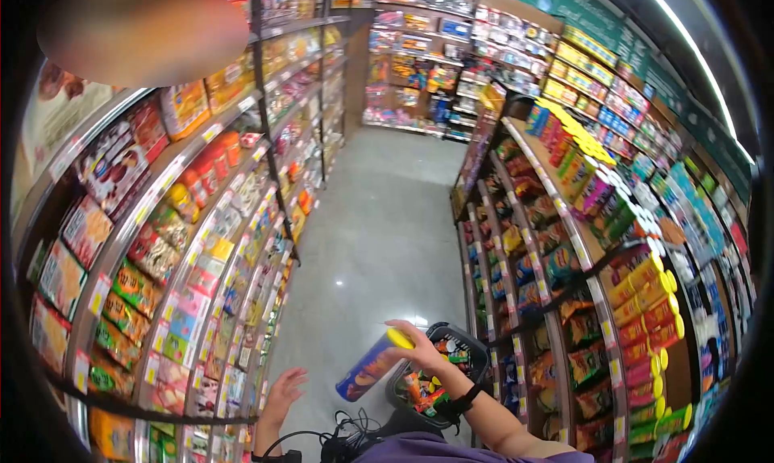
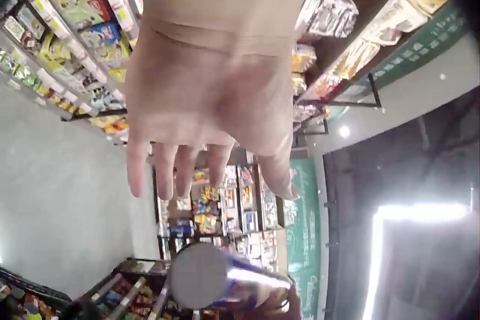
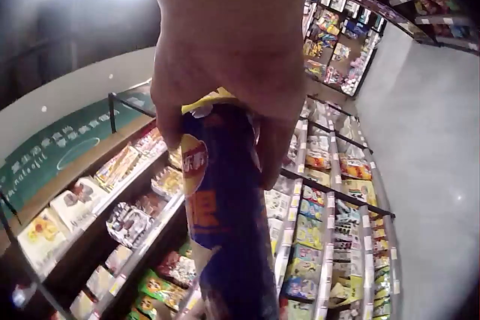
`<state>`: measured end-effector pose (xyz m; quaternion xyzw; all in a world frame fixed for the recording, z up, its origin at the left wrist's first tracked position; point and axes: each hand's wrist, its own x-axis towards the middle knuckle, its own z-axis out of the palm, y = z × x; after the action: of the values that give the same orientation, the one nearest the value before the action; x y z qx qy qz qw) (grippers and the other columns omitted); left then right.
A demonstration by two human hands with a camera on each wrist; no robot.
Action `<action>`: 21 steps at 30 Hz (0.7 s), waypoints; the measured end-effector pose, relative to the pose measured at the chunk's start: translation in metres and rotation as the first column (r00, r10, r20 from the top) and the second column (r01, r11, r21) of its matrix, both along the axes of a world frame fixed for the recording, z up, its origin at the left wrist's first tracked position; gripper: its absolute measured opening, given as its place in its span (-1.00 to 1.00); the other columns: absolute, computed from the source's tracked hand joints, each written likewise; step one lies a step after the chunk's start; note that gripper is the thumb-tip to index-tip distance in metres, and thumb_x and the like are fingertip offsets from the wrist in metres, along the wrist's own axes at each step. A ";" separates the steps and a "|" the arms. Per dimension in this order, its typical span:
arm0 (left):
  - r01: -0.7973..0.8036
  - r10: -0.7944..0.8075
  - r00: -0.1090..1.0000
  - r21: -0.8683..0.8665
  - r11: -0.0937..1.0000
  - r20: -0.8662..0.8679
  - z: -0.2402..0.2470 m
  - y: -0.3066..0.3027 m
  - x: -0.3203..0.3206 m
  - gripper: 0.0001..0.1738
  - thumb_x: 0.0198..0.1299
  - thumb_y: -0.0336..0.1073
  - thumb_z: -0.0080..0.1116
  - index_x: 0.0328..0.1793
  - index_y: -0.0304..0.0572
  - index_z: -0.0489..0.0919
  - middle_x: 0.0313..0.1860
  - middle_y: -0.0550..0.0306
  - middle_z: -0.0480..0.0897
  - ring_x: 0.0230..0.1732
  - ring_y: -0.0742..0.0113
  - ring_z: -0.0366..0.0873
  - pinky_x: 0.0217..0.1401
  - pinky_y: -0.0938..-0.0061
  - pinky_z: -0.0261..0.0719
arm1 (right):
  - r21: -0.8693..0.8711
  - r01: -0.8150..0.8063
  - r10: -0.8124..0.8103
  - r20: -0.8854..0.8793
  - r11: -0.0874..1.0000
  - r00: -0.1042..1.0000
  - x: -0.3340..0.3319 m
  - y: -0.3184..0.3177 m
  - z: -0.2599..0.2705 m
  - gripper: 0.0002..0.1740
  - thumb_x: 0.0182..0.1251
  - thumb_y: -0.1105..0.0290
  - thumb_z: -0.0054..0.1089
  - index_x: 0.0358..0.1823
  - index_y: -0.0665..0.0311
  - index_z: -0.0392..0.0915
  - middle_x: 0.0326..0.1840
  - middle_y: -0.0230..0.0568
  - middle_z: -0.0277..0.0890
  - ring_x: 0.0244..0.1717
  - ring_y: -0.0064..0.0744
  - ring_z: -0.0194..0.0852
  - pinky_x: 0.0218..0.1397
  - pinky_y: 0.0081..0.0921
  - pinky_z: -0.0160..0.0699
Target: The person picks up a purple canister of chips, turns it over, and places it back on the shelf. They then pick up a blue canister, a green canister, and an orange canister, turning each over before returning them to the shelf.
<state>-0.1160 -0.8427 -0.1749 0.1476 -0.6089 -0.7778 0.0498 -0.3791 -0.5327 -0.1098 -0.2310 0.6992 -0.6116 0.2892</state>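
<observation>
right hand [image 1: 421, 352] grasps the blue can [image 1: 364, 370] by its lidded end, near, just left of the basket [image 1: 476, 346]; left hand [image 1: 282, 392] is released, fingers spread. gripped so, the tilted can could slip floorward.

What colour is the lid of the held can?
The lid of the can is yellow, clearest in the head view.

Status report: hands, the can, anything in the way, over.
Right hand grips blue can at its yellow-lidded end. Left hand open, empty. Stocked basket close beside can, nothing between them.
</observation>
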 end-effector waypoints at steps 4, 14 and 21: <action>0.207 -0.210 0.977 0.073 0.975 0.024 0.038 0.013 -0.034 -0.28 0.30 -0.48 0.35 0.59 -0.22 0.39 0.43 0.03 0.60 0.44 0.16 0.56 0.49 0.23 0.52 | -0.290 0.188 -0.089 0.324 0.938 0.942 0.016 -0.009 0.031 -0.28 0.33 0.35 0.41 0.52 0.23 0.41 0.29 -0.27 0.45 0.33 -0.36 0.43 0.38 -0.34 0.50; 0.377 -0.374 0.925 0.279 0.883 -0.067 0.048 0.010 -0.115 -0.06 0.30 0.10 0.48 0.58 -0.37 0.34 0.33 -0.13 0.66 0.27 -0.07 0.72 0.35 0.02 0.71 | -0.374 0.361 -0.215 0.378 0.854 0.900 -0.007 -0.012 0.047 -0.19 0.38 0.26 0.42 0.62 0.22 0.31 0.42 -0.20 0.45 0.48 -0.29 0.38 0.54 -0.23 0.35; 0.422 -0.442 0.896 0.225 0.878 0.045 0.039 -0.037 -0.203 -0.06 0.22 -0.16 0.55 0.64 -0.35 0.33 0.44 -0.06 0.57 0.44 0.16 0.58 0.53 0.22 0.52 | -0.461 0.420 -0.273 0.351 0.782 0.895 -0.074 -0.028 0.028 -0.17 0.39 0.21 0.45 0.61 0.26 0.31 0.52 -0.08 0.44 0.50 -0.19 0.44 0.55 -0.18 0.48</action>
<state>-0.3187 -0.8799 -0.1355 0.0491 -0.5427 -0.8211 -0.1698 -0.4531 -0.5603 -0.0815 -0.0835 0.4902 -0.8472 0.1871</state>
